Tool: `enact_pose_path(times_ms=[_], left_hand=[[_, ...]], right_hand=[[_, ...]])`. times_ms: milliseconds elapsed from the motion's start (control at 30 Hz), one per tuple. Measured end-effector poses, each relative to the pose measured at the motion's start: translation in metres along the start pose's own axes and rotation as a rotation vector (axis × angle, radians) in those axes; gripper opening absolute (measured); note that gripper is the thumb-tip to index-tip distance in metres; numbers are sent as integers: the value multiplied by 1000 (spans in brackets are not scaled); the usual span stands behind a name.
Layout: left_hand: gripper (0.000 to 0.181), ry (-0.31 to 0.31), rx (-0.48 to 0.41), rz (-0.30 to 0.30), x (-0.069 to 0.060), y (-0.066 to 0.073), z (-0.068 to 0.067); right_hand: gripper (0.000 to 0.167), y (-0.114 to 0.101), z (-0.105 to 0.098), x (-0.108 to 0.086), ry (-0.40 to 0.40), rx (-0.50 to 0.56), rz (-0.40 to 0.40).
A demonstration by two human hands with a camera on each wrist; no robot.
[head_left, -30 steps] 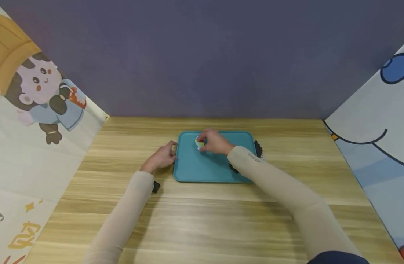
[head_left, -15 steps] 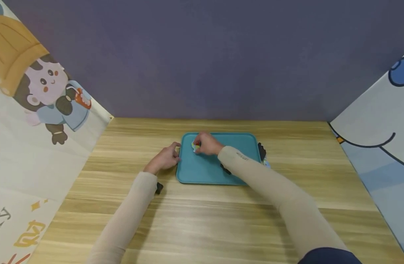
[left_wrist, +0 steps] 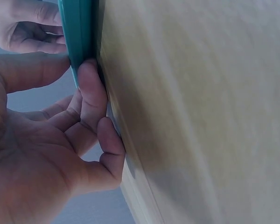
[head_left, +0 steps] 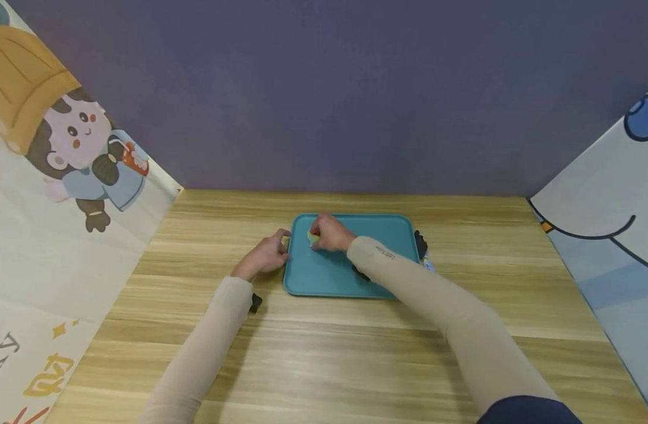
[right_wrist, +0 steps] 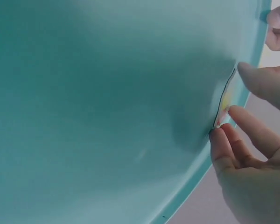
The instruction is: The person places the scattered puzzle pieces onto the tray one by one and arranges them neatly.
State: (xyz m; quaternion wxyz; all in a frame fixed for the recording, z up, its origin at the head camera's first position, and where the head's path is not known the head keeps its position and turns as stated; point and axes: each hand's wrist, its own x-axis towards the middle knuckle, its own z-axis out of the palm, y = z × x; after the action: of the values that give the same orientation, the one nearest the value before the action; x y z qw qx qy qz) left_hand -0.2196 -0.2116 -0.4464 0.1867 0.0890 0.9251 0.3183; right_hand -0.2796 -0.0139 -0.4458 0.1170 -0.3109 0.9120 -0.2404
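Against the left edge of the teal tray is my left hand. In the left wrist view, its thumb and a finger pinch the tray's rim, while the other fingers curl loosely below. Over the tray's upper left part, my right hand holds a small flat colourful piece by its edges. Seen from the right wrist, that piece is thin, with a dark edge and yellow and red on its face. It sits near the tray's rim, and fingers hide part of it.
Just beyond the tray's right edge lie a black wavy-edged item and a light blue patterned piece, partly hidden. The wooden table meets a dark back wall. Printed panels stand at both sides.
My right hand has moved slightly left and down with the colourful piece, towards the tray's left side. The left hand keeps its place at the tray's edge. The head view has shifted a little.
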Motion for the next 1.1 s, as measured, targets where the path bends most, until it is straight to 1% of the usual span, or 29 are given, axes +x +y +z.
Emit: enact_pose_path(times_ms=[33,100,200,400,567,700,833,933,1000,1100], left_hand=[[57,-1,2,-5,0,1,0],[57,1,-2,-20,-1,2,0],[56,12,0,-24,-1,1,1],[56,36,25,3,-1,-3,0],[56,29,27,5,0,-2,2],[57,21,32,4,0,-2,2],[57,13,32,14,1,-1,2],[58,19,33,17,1,-1,2],[58,24,39,16,2,-1,2],[58,26,47,16,2,-2,2]], right_hand=[[19,1,-1,0,-7,1,-7],[27,4,-2,-1,-5,9,-15],[36,9,-6,-6,-1,9,-9],[39,18,-24,-24,15,33,24],[42,29,-41,-44,34,68,76],[44,39,-51,-57,51,90,101],[45,50,-62,-72,75,98,108],[45,58,-68,-82,96,84,107],[44,64,-71,-88,113,66,95],[44,71,-74,-96,121,58,109]])
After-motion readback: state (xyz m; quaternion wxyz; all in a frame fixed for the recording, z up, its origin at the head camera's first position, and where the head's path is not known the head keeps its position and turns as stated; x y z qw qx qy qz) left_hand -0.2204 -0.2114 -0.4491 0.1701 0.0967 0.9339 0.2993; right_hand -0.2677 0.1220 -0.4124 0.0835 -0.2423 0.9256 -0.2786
